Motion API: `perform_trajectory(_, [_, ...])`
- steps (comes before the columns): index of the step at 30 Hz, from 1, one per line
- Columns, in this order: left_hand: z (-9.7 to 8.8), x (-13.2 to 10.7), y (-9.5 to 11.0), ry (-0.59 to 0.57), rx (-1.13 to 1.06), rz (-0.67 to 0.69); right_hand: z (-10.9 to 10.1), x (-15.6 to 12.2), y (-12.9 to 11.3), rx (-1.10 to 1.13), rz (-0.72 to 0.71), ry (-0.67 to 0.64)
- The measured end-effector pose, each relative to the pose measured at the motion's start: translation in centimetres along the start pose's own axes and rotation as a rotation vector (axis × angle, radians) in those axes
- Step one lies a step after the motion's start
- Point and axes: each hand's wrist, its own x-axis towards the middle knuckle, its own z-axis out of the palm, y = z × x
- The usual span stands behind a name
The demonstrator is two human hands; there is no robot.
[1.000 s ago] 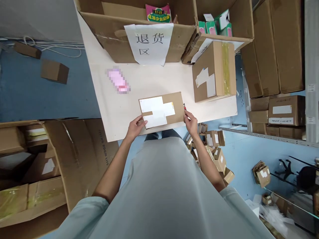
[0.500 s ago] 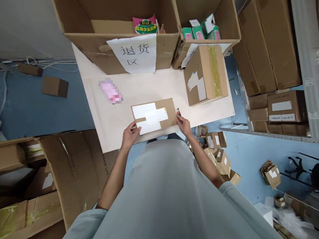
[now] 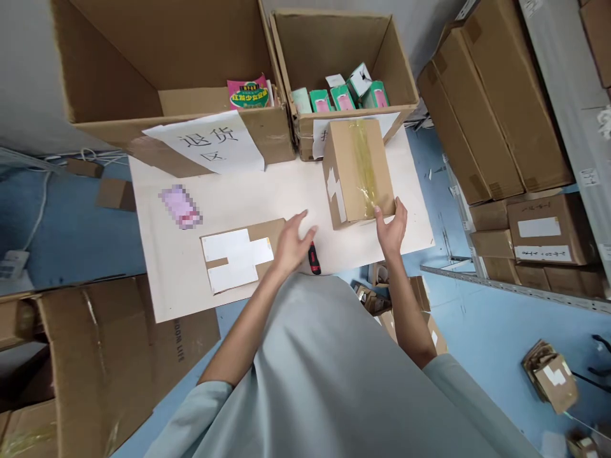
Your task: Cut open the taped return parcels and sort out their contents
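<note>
A tall, taped cardboard box [image 3: 375,165] stands at the right of the table. My right hand [image 3: 392,230] is at its near right corner, thumb and fingers apart, seeming to touch the edge. My left hand [image 3: 291,245] hovers open over the right end of a flat cardboard box [image 3: 267,230] with white labels. Just right of that hand lies a red and black utility knife [image 3: 314,259]. My left hand is empty.
Behind stand two large open cartons: one [image 3: 272,137] holds a pink and green pack [image 3: 249,93], the other [image 3: 405,108] several green boxes [image 3: 344,98]. A blurred pink item [image 3: 181,207] lies left on the white table [image 3: 176,280]. Stacked cartons [image 3: 506,95] fill the right.
Both hands have left the flat box. My right hand has moved to the taped box, and my left hand has shifted right. The view has turned to the right.
</note>
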Motion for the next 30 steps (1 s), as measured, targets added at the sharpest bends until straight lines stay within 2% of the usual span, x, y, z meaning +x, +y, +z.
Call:
perform_trajectory(4, [8.0, 3.2, 4.0, -0.152, -0.101, -0.093, 0.6, 1.0, 2.4, 0.13, 0.166, -0.093])
perform_trajectory(7, [11.6, 3.5, 5.4, -0.149, -0.04, -0.147, 0.3, 0.7, 2.9, 0.214, 0.199, -0.079])
perform_trajectory(10, [13.6, 3.3, 6.2, -0.157, 0.017, -0.133, -1.1, 0.8, 3.5, 0.224, 0.233, -0.014])
perform_trajectory(14, [15.6, 4.3, 7.3, -0.212, 0.048, -0.097, -3.1, 2.0, 5.3, 0.211, 0.271, -0.004])
perform_trajectory(17, [17.1, 5.9, 7.8, -0.209, 0.028, -0.098, -3.7, 3.8, 6.3, 0.222, 0.236, -0.04])
perform_trajectory(19, [17.6, 6.6, 7.4, -0.209, -0.05, -0.096, -4.1, 4.9, 6.5, 0.153, 0.183, -0.039])
perform_trajectory(21, [17.3, 6.6, 6.4, -0.22, -0.156, -0.093, -4.3, 5.1, 5.9, 0.024, 0.092, 0.034])
perform_trajectory(23, [15.9, 5.5, 4.7, -0.217, -0.238, -0.097, -4.1, 4.1, 4.7, -0.071, -0.025, 0.11])
perform_trajectory(25, [13.6, 3.5, 2.6, -0.166, -0.266, -0.118, -2.9, 1.8, 3.1, -0.07, -0.13, 0.047])
perform_trajectory(26, [12.1, 2.2, 1.4, -0.12, -0.257, -0.138, -1.8, 0.2, 2.3, -0.048, -0.168, -0.073])
perform_trajectory(28, [8.5, -0.6, -0.8, 0.031, -0.2, -0.192, 1.2, -3.3, 0.9, -0.049, -0.195, -0.396])
perform_trajectory(30, [4.5, -3.6, -3.0, 0.186, -0.105, -0.178, 4.8, -6.5, 0.1, -0.162, -0.192, -0.702])
